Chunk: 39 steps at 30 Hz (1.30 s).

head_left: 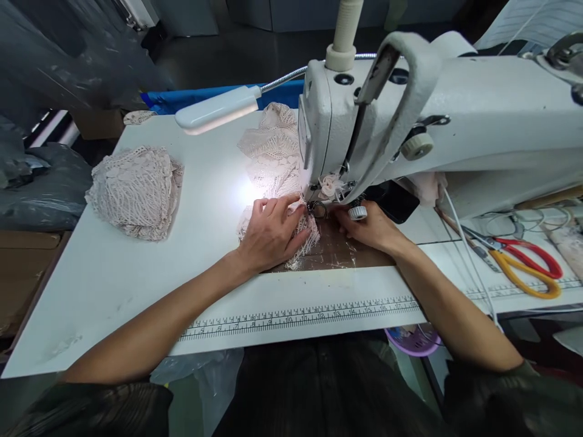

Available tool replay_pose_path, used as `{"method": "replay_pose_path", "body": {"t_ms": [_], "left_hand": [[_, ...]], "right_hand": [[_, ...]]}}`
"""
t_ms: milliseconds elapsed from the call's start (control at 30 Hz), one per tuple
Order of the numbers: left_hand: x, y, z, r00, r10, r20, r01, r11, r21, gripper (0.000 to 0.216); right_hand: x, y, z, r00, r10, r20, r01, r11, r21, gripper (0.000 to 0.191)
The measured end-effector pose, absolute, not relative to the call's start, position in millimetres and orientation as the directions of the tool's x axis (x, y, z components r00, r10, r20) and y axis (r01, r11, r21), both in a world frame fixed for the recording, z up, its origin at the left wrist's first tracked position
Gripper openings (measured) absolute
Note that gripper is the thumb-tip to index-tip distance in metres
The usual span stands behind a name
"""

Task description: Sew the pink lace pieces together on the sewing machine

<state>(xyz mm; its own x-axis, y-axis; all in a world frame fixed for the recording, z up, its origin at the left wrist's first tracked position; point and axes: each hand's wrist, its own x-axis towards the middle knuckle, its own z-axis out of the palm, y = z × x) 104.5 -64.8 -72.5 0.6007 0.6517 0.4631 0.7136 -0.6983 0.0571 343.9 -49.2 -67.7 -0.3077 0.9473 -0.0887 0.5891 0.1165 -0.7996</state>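
My left hand [273, 233] lies flat on pale pink lace fabric [273, 161], fingers spread, just left of the needle area of the white sewing machine [387, 115]. The lace runs back from under the hand, along the machine head's left side. My right hand [368, 226] is right of the needle area, its fingers curled together and partly hidden behind a white knob [357, 213]. What those fingers hold, if anything, does not show. Under both hands is a brown, shiny machine bed [355, 252].
A folded lace pile [136, 191] sits on the white table [204, 243] at left. A lit lamp [218, 109] hangs over the lace. Scissors with red and yellow handles [528, 261] lie at right, a dark phone [394, 201] behind my right hand. A printed ruler [296, 318] lines the front edge.
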Motion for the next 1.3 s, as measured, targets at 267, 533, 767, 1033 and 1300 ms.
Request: {"method": "replay_pose_path", "body": {"t_ms": [267,533,767,1033,1300], "left_hand": [[94.8,-60.7,-73.7,0.816,0.378,0.437,0.36,-0.924,0.127,0.013],[99.5,-61.4,-76.2,0.361,0.811,0.461,0.618,-0.578,0.533,0.017],[100.0,-64.0,-73.9,0.686,0.571,0.451,0.503,-0.82,0.274,0.013],[96.4,-62.1,-76.3,0.731,0.495,0.47,0.469,-0.865,0.18,0.008],[101.1,-65.8,-73.3,0.504,0.629,0.592,0.578,-0.755,0.309,0.014]], "right_hand": [[338.7,-54.8,-74.6,-0.204,0.979,0.03,0.578,0.145,-0.803,0.018],[331.2,-70.5,-74.6,-0.598,0.776,0.198,0.654,0.616,-0.439,0.037],[334.3,-71.8,-77.9,-0.687,0.704,0.181,0.64,0.704,-0.308,0.038],[343.8,-64.8,-79.8,-0.723,0.675,0.149,0.547,0.691,-0.472,0.039],[335.1,-72.6,-71.6,-0.697,0.7,0.156,0.635,0.704,-0.317,0.043]]}}
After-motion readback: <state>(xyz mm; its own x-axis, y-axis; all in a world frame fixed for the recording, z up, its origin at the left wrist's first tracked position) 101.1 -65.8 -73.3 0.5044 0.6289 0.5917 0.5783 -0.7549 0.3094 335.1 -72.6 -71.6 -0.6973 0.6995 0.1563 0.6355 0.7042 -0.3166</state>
